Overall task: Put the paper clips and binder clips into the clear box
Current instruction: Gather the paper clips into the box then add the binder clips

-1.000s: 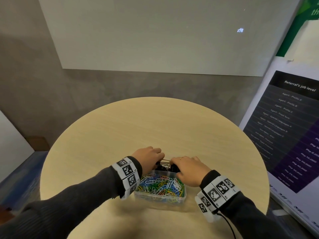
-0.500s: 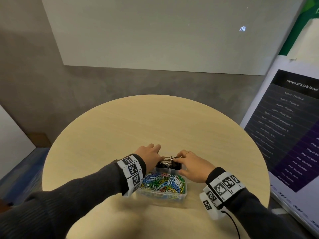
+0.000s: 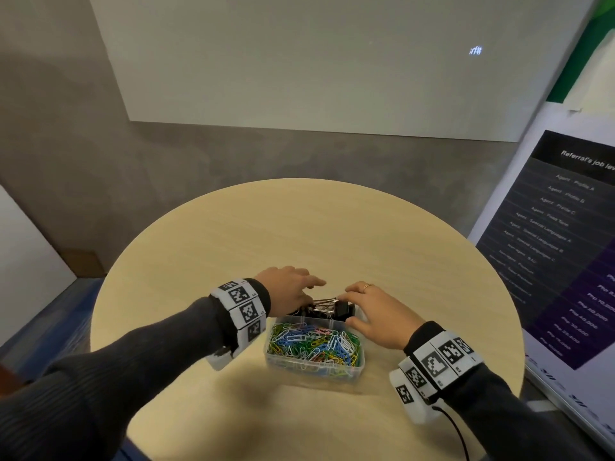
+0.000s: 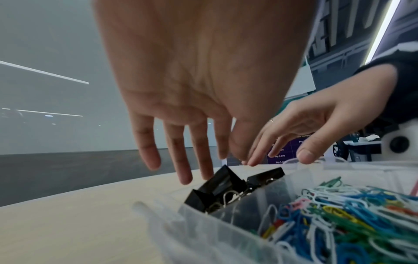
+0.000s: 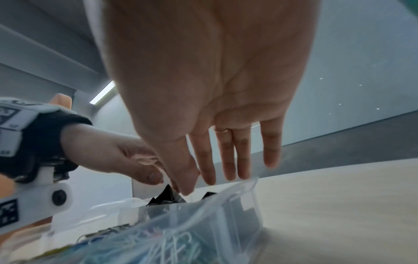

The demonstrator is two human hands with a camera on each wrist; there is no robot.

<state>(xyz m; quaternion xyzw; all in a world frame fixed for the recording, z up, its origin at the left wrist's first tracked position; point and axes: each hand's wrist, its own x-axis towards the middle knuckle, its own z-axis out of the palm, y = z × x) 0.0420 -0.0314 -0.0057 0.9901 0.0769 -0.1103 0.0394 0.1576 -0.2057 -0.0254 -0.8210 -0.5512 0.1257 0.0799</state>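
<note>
A person's left hand (image 3: pixel 289 287) and right hand (image 3: pixel 372 312) hover over the far end of a clear box (image 3: pixel 346 367) on a round wooden desk (image 3: pixel 299 234), fingers straight and spread, holding nothing. Below the fingertips, black binder clips (image 4: pixel 222 187) are heaped in the box's far compartment, some rising above its rim, which likely explains why both hands meet there: the pile appears to need settling or pressing down to sit inside the wall. Whether any fingertip touches a clip cannot be told from these views. Colored paper clips (image 3: pixel 312 342) fill the near compartment, the larger one, kept apart from the binder clips by an inner divider. No loose clips show on the desk around the box, so the sorting looks close to done. Marker-patterned wristbands (image 3: pixel 241 306) with cameras sit on both dark sleeves. Beyond the box and to its right, a dark printed poster (image 3: pixel 565 247) leans beside the desk.
</note>
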